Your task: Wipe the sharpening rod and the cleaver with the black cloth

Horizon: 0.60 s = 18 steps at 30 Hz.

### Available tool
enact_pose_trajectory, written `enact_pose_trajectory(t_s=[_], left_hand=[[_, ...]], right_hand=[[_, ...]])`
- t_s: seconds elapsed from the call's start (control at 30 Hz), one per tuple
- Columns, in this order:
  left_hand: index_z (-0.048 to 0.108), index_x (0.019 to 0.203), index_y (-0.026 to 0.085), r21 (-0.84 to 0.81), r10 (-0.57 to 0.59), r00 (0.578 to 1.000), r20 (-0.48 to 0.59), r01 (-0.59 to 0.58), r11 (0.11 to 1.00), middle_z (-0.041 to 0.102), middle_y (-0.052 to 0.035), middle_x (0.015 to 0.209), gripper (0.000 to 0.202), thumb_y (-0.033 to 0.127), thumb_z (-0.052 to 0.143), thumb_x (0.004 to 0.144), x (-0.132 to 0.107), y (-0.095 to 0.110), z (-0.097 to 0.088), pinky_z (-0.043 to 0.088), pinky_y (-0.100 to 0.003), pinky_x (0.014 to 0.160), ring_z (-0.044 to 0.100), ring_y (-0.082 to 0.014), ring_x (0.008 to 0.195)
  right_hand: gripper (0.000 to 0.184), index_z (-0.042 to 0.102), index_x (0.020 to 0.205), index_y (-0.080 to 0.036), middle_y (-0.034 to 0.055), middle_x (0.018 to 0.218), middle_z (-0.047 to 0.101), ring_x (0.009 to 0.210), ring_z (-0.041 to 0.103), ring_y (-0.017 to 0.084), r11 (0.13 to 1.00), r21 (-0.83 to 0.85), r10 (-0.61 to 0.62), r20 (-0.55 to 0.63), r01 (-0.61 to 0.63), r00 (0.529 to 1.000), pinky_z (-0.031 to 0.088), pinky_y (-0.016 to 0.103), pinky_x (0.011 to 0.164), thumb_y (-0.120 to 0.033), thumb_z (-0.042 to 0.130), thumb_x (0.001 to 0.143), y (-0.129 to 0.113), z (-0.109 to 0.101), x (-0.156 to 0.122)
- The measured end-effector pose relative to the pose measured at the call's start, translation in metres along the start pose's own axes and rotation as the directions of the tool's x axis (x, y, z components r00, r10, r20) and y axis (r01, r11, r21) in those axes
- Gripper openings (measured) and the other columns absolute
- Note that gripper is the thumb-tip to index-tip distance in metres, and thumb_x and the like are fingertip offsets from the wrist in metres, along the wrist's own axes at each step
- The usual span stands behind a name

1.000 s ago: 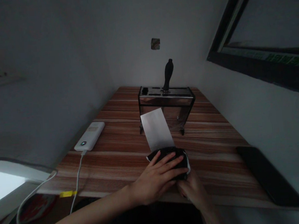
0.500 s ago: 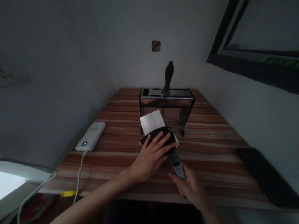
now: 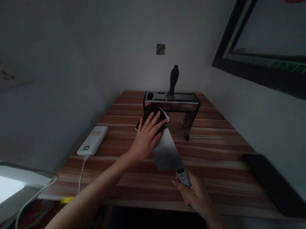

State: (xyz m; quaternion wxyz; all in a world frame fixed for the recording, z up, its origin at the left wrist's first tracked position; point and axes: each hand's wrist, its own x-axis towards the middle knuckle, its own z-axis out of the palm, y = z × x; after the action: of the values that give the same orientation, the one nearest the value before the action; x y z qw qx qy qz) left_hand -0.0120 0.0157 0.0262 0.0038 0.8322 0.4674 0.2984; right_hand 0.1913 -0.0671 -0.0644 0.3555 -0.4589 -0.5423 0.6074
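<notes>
My right hand (image 3: 195, 193) is closed around the grey handle of a cleaver (image 3: 167, 153), whose broad metal blade points away from me over the table. On the blade's far end lies a black cloth (image 3: 154, 108) with a white edge. My left hand (image 3: 148, 134) presses this cloth down with its fingers laid over it; the cloth and hand hide the blade's tip. Just beyond stands a knife rack (image 3: 185, 97) with a slotted metal top and clear sides. A black handle (image 3: 174, 80) sticks up from one of its slots.
On the striped wooden table (image 3: 216, 141), a white power bank (image 3: 94, 139) with a cable lies at left. A dark flat object (image 3: 279, 185) lies along the right edge. Walls close in at the back and sides, with a socket (image 3: 2, 68) at left.
My left hand and the cloth have slid away from me along the blade, from near the handle to the far end. The blade's near part now shows. My right hand has hardly moved.
</notes>
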Motion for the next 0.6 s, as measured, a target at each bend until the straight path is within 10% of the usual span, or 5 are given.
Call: enact_pose_trajectory(t_s=[0.6], left_hand=[[0.029,0.138,0.028,0.108,0.036,0.999,-0.010,-0.035,0.994,0.018,-0.0010,0.149,0.046,0.019,0.036,0.093,-0.007,0.008,0.007,0.001,-0.049,0.109,0.006,-0.0210,0.137]], right_hand=[[0.029,0.046,0.085,-0.020,-0.0113,0.051,0.036,0.032,0.027,0.002,1.000,0.009,0.028,-0.014,-0.028,0.999,0.025,0.015,0.030,-0.045,0.057,0.077,0.000,0.000,0.000]])
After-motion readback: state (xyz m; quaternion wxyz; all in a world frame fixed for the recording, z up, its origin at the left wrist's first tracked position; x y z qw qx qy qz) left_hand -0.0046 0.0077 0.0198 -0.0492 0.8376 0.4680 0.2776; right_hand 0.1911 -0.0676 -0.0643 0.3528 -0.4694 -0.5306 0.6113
